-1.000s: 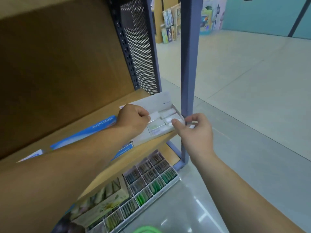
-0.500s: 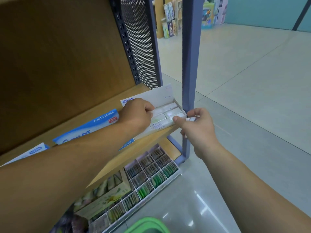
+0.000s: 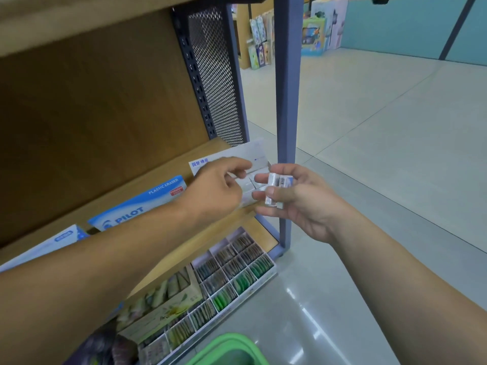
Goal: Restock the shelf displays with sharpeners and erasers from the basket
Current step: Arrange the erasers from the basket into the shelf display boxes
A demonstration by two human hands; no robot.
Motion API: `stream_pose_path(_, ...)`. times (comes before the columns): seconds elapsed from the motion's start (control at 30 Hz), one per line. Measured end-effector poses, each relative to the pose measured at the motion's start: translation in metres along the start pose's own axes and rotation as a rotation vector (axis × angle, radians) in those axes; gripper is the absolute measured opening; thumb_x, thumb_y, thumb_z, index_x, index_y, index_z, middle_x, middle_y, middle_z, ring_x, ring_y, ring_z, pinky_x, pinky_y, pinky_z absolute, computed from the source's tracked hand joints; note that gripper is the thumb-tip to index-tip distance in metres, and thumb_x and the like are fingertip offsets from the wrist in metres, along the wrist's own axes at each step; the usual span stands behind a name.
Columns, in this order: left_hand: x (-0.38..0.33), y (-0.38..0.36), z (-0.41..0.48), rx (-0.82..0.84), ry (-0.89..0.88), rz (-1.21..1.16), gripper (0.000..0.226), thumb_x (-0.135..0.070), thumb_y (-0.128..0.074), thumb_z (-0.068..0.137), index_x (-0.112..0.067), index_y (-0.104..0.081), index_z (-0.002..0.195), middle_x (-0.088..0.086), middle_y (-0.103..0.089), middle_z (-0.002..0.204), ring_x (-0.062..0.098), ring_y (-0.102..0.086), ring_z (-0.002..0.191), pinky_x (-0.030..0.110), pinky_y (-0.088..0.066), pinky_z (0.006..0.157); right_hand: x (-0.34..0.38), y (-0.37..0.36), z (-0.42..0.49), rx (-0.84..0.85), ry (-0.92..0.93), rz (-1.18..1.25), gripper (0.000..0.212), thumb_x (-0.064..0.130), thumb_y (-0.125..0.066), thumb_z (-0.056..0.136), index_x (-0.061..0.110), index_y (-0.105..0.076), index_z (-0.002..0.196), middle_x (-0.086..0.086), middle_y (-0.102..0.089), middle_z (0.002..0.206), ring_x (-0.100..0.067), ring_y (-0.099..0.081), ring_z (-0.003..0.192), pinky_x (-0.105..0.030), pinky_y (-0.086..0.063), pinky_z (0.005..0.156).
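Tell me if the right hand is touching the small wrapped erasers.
Touching. Head view: the right hand pinches the erasers between its thumb and fingers.

1. Three display boxes left of the post: white box nearest, Pilot box, third box farthest.
2. Two hands: left hand, right hand, both near the post.
3. At least two erasers in the right hand; the exact count is unclear.
4. One basket, below the post.
5. One divided tray, below-left of the post.

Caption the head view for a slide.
Right hand holds wrapped erasers beside the white display box while left hand reaches into it.
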State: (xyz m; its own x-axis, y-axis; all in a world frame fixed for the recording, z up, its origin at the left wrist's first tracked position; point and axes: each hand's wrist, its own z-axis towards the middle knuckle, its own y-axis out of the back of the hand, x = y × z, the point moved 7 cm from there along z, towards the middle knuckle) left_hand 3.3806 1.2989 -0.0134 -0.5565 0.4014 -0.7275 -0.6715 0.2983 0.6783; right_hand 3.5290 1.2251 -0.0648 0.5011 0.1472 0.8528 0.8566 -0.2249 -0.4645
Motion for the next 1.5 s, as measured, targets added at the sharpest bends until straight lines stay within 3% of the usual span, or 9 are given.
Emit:
stream_pose_path(0.17,-0.019,0.014,-0.037,0.126,0.070,-0.145,0.039,-0.030,-0.081,0.074,-0.045,-0.072,0.109,-0.005,-0.062,0.103,0.008,-0.049,0.066,0.018,-0.047,0.063,0.004,-0.028,-0.006,0.058,0.006,-0.142,0.045,-0.016,-0.078,0.076,-0.002,-0.060,0.115,-0.029,-0.072,0.112,-0.043,-0.072,0.104,-0.047,-0.061,0.089)
stream_pose_path(0.3,-0.014,0.027,-0.045,0.121,0.173,-0.292,0.031,-0.003,-0.067,0.091,-0.021,-0.071,0.116,0.004,-0.067,0.083,0.015,-0.060,0.062,0.034,-0.053,0.063,0.002,-0.045,-0.015,0.137,-0.017,-0.301,0.039,-0.015,-0.077,0.077,-0.003,-0.069,0.114,-0.025,-0.074,0.106,-0.037,-0.074,0.100,-0.037,-0.062,0.087)
stream_pose_path(0.4,-0.013,0.033,-0.044,0.110,0.129,-0.188,0.010,-0.014,-0.069,0.096,-0.019,-0.071,0.105,0.008,-0.069,0.075,0.017,-0.064,0.065,0.038,-0.057,0.065,0.003,-0.054,-0.020,0.175,-0.033,-0.331,0.028,-0.012,-0.074,0.083,-0.002,-0.071,0.109,-0.024,-0.074,0.101,-0.030,-0.074,0.093,-0.032,-0.062,0.085)
stream_pose_path(0.6,0.030,0.068,-0.019,-0.121,0.251,0.137,0.017,-0.023,-0.086,0.077,-0.019,-0.070,0.074,-0.006,-0.071,0.072,0.013,-0.064,0.067,0.026,-0.049,0.060,0.004,-0.008,-0.011,-0.328,0.046,-0.527,0.017,0.008,-0.066,0.095,-0.006,-0.060,0.103,-0.019,-0.062,0.079,-0.027,-0.060,0.057,-0.034,-0.053,0.051)
stream_pose_path(0.9,0.065,0.046,0.019,-0.163,0.177,0.246,0.012,-0.025,-0.086,0.079,-0.023,-0.074,0.077,-0.010,-0.071,0.077,0.011,-0.067,0.075,0.026,-0.050,0.068,-0.013,-0.016,0.008,-0.279,0.078,-0.560,0.007,0.014,-0.061,0.097,0.014,-0.065,0.103,-0.007,-0.060,0.076,-0.020,-0.054,0.058,-0.032,-0.047,0.053)
stream_pose_path(1.1,0.084,0.036,0.030,-0.058,0.177,0.256,0.014,-0.018,-0.084,0.081,-0.017,-0.073,0.073,-0.001,-0.072,0.072,0.024,-0.070,0.074,0.032,-0.056,0.070,-0.013,-0.018,0.018,-0.302,0.186,-0.649,0.026,0.003,-0.054,0.093,0.025,-0.067,0.087,0.011,-0.064,0.071,-0.012,-0.058,0.061,-0.022,-0.049,0.052)
stream_pose_path(1.27,0.076,0.034,0.035,0.110,0.183,0.308,0.005,-0.019,-0.077,0.089,-0.016,-0.074,0.091,-0.003,-0.072,0.081,0.022,-0.069,0.084,0.034,-0.057,0.084,-0.015,-0.011,0.018,-0.369,0.217,-0.839,0.015,0.021,-0.054,0.099,0.023,-0.065,0.089,0.002,-0.063,0.082,-0.027,-0.065,0.080,-0.045,-0.060,0.073)
stream_pose_path(1.37,0.072,0.032,0.032,0.192,0.196,0.346,0.007,-0.020,-0.076,0.090,-0.015,-0.072,0.086,0.004,-0.075,0.086,0.025,-0.072,0.089,0.038,-0.058,0.085,-0.019,-0.010,0.019,-0.384,0.212,-0.887,0.015,0.026,-0.054,0.101,0.016,-0.063,0.095,-0.004,-0.059,0.080,-0.033,-0.061,0.077,-0.045,-0.055,0.069)
stream_pose_path(1.5,0.075,0.031,0.022,0.248,0.247,0.312,0.010,-0.020,-0.077,0.090,-0.016,-0.069,0.084,0.009,-0.076,0.084,0.017,-0.067,0.063,0.032,-0.057,0.073,-0.019,-0.006,0.023,-0.403,0.187,-0.852,0.017,0.024,-0.055,0.102,0.012,-0.063,0.092,-0.007,-0.055,0.077,-0.027,-0.052,0.066,-0.054,-0.058,0.070)
